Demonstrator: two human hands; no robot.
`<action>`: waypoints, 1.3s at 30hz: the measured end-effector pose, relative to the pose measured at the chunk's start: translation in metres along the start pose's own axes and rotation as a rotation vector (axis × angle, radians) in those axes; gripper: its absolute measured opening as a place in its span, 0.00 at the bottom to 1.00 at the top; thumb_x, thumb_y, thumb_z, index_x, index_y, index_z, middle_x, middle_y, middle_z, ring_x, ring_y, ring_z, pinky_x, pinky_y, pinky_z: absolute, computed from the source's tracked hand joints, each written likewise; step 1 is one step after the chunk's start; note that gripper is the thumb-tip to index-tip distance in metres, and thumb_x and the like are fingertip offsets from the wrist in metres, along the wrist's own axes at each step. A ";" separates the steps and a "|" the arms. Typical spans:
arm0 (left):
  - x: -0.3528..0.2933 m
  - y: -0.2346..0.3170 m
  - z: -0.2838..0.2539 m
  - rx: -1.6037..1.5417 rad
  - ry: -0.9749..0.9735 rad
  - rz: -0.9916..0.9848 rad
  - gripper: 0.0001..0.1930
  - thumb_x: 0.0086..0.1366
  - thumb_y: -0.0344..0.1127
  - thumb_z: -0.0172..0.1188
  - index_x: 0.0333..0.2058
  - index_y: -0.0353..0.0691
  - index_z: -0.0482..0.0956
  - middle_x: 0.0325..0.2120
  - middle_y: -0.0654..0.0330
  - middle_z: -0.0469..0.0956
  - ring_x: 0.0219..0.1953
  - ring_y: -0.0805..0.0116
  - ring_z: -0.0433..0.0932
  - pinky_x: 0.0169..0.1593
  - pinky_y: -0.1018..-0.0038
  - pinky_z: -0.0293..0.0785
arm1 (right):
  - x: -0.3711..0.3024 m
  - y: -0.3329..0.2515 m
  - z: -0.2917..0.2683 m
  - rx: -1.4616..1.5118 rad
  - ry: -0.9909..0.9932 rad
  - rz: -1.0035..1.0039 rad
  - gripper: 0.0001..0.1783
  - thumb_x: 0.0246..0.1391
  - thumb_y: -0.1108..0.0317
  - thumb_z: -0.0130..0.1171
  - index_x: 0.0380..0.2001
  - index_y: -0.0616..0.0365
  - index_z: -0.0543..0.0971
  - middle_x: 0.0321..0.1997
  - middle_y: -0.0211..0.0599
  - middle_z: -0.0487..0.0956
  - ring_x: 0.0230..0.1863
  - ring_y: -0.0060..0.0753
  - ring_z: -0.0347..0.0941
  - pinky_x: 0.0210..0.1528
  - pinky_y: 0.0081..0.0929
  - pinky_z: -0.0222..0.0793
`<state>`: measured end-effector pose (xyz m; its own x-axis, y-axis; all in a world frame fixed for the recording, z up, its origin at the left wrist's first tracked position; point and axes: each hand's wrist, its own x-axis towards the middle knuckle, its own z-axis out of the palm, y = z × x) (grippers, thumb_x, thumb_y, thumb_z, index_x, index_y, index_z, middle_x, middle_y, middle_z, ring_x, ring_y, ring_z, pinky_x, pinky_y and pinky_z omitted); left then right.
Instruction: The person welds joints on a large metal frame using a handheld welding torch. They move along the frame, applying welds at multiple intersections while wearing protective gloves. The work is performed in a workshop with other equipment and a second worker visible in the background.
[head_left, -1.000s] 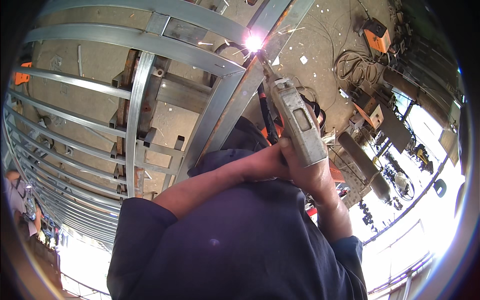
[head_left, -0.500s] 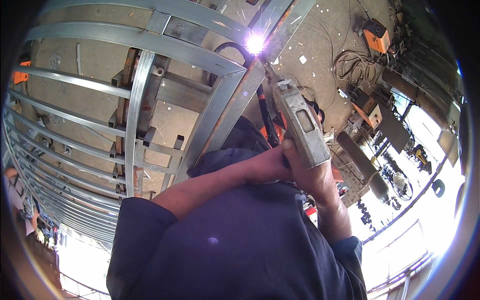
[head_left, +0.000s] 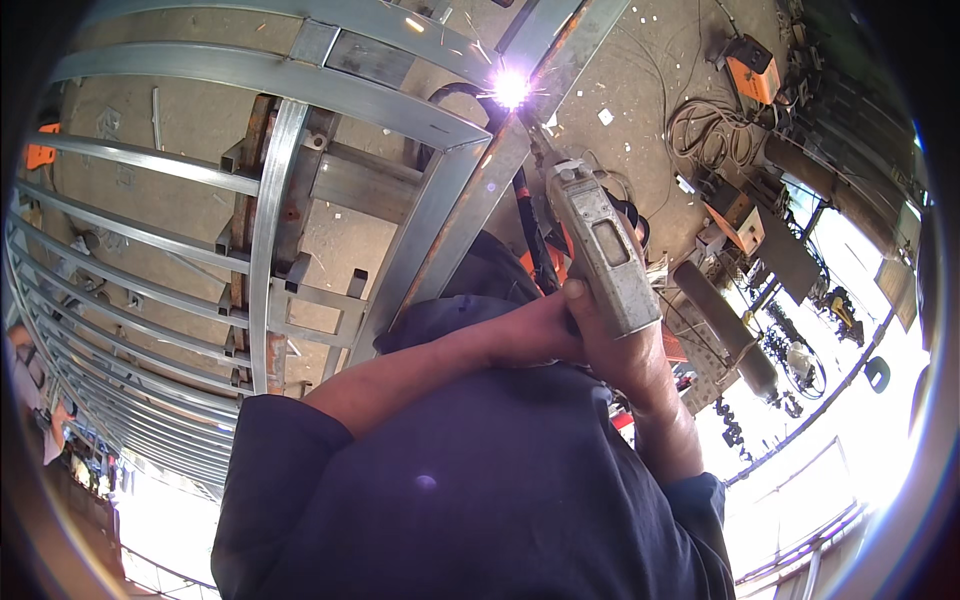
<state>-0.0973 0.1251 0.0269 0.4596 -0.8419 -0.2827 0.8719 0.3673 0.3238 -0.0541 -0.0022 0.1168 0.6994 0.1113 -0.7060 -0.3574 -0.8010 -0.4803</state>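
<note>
My right hand [head_left: 625, 352] and my left hand [head_left: 540, 330] both grip the lower end of a grey, box-shaped welding gun [head_left: 598, 250]. The gun's tip points up at a bright white arc [head_left: 510, 88] with sparks. The arc sits where a slanted galvanised steel tube [head_left: 470, 200] meets a curved frame of steel bars [head_left: 270, 210]. A black hose [head_left: 528, 225] runs from the gun down behind my hands. My dark blue sleeves and shirt [head_left: 470, 490] fill the lower middle of the view.
Orange welding machines [head_left: 752, 70] [head_left: 735, 215], coiled cables [head_left: 700, 130] and a grey gas cylinder [head_left: 725, 325] lie on the concrete floor at right. Rows of curved steel bars [head_left: 120, 330] stretch away at left. Strong daylight glares at the lower right.
The arc keeps burning at the same joint. The gun and both hands have barely shifted, drifting slightly down and right.
</note>
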 end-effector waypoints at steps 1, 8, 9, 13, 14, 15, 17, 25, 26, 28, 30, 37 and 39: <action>0.000 0.002 0.000 -0.016 -0.009 -0.036 0.26 0.62 0.23 0.66 0.59 0.33 0.71 0.52 0.54 0.77 0.54 0.64 0.78 0.56 0.68 0.78 | 0.000 0.000 0.000 -0.002 0.005 -0.004 0.35 0.60 0.62 0.65 0.67 0.56 0.64 0.49 0.50 0.83 0.48 0.54 0.83 0.49 0.42 0.80; 0.002 -0.007 0.001 -0.039 0.002 0.038 0.26 0.62 0.23 0.65 0.59 0.34 0.72 0.51 0.55 0.78 0.54 0.65 0.78 0.55 0.68 0.78 | -0.002 -0.003 0.001 0.026 0.028 0.007 0.21 0.65 0.63 0.61 0.57 0.60 0.74 0.46 0.44 0.82 0.47 0.42 0.80 0.48 0.37 0.77; 0.002 -0.007 0.000 -0.033 0.000 0.031 0.26 0.62 0.23 0.65 0.59 0.34 0.71 0.51 0.55 0.78 0.54 0.65 0.78 0.55 0.68 0.78 | -0.004 -0.003 0.002 0.043 0.032 0.013 0.16 0.67 0.64 0.59 0.52 0.62 0.78 0.45 0.42 0.81 0.46 0.36 0.79 0.48 0.34 0.75; 0.001 -0.003 -0.001 0.004 -0.012 -0.008 0.26 0.62 0.24 0.65 0.59 0.35 0.71 0.52 0.55 0.77 0.54 0.65 0.78 0.55 0.68 0.79 | -0.005 -0.004 0.002 0.059 0.043 0.015 0.16 0.67 0.63 0.59 0.52 0.62 0.78 0.45 0.42 0.81 0.46 0.36 0.79 0.48 0.35 0.75; 0.001 -0.005 0.000 -0.031 -0.014 0.020 0.27 0.63 0.24 0.65 0.60 0.34 0.70 0.53 0.55 0.77 0.55 0.65 0.78 0.56 0.68 0.79 | -0.004 -0.009 0.002 0.060 0.044 0.021 0.16 0.67 0.63 0.59 0.52 0.62 0.78 0.45 0.42 0.81 0.46 0.36 0.79 0.49 0.35 0.75; 0.001 -0.008 -0.001 0.000 -0.018 0.058 0.27 0.63 0.24 0.66 0.60 0.34 0.70 0.53 0.55 0.77 0.55 0.65 0.78 0.56 0.68 0.79 | -0.004 -0.010 0.002 0.059 0.044 0.017 0.18 0.66 0.63 0.60 0.54 0.61 0.76 0.46 0.43 0.81 0.47 0.39 0.79 0.48 0.36 0.76; 0.001 -0.008 -0.002 0.010 -0.024 0.011 0.27 0.63 0.24 0.65 0.61 0.34 0.69 0.54 0.55 0.76 0.56 0.64 0.78 0.56 0.68 0.79 | -0.002 -0.012 0.001 0.058 0.043 0.010 0.22 0.65 0.63 0.61 0.59 0.60 0.72 0.47 0.46 0.81 0.48 0.43 0.80 0.48 0.38 0.77; 0.001 -0.012 -0.002 -0.023 -0.042 -0.005 0.29 0.63 0.23 0.65 0.62 0.34 0.68 0.54 0.55 0.76 0.56 0.64 0.78 0.56 0.68 0.79 | -0.003 -0.004 -0.001 0.012 -0.020 0.037 0.39 0.60 0.63 0.65 0.70 0.56 0.60 0.53 0.53 0.80 0.50 0.57 0.82 0.48 0.43 0.80; 0.001 -0.011 -0.002 -0.018 -0.042 0.000 0.29 0.63 0.23 0.65 0.62 0.34 0.68 0.54 0.55 0.76 0.56 0.64 0.78 0.56 0.67 0.79 | -0.003 -0.003 -0.001 0.008 -0.029 0.043 0.39 0.60 0.63 0.65 0.70 0.56 0.60 0.54 0.53 0.80 0.50 0.57 0.82 0.48 0.42 0.80; 0.001 -0.009 -0.001 -0.015 -0.047 0.008 0.29 0.63 0.23 0.65 0.62 0.34 0.68 0.55 0.55 0.76 0.56 0.64 0.78 0.57 0.67 0.79 | -0.004 -0.002 0.000 0.004 -0.021 0.035 0.39 0.60 0.63 0.65 0.70 0.56 0.60 0.54 0.53 0.80 0.50 0.56 0.82 0.48 0.42 0.80; 0.002 -0.012 -0.001 -0.007 -0.044 0.036 0.29 0.63 0.23 0.65 0.63 0.34 0.68 0.55 0.54 0.75 0.57 0.64 0.77 0.57 0.67 0.78 | -0.005 0.000 0.001 0.011 -0.012 0.016 0.38 0.60 0.63 0.64 0.70 0.56 0.60 0.54 0.53 0.80 0.50 0.56 0.82 0.48 0.42 0.80; 0.001 -0.012 -0.001 0.018 -0.038 0.031 0.30 0.64 0.23 0.65 0.64 0.35 0.66 0.56 0.55 0.74 0.59 0.64 0.75 0.59 0.68 0.77 | -0.008 0.000 0.005 0.043 0.041 0.010 0.18 0.66 0.64 0.60 0.54 0.60 0.75 0.45 0.43 0.81 0.45 0.38 0.79 0.46 0.36 0.76; 0.002 -0.018 -0.001 0.050 -0.053 0.071 0.30 0.64 0.23 0.65 0.64 0.35 0.67 0.56 0.55 0.75 0.58 0.65 0.76 0.59 0.67 0.77 | -0.010 0.002 0.006 0.061 0.059 0.004 0.14 0.66 0.65 0.60 0.50 0.61 0.79 0.42 0.40 0.81 0.43 0.34 0.79 0.45 0.34 0.75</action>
<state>-0.1113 0.1172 0.0192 0.5097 -0.8344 -0.2099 0.8271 0.4080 0.3865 -0.0660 -0.0016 0.1194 0.7324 0.0717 -0.6771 -0.3965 -0.7635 -0.5097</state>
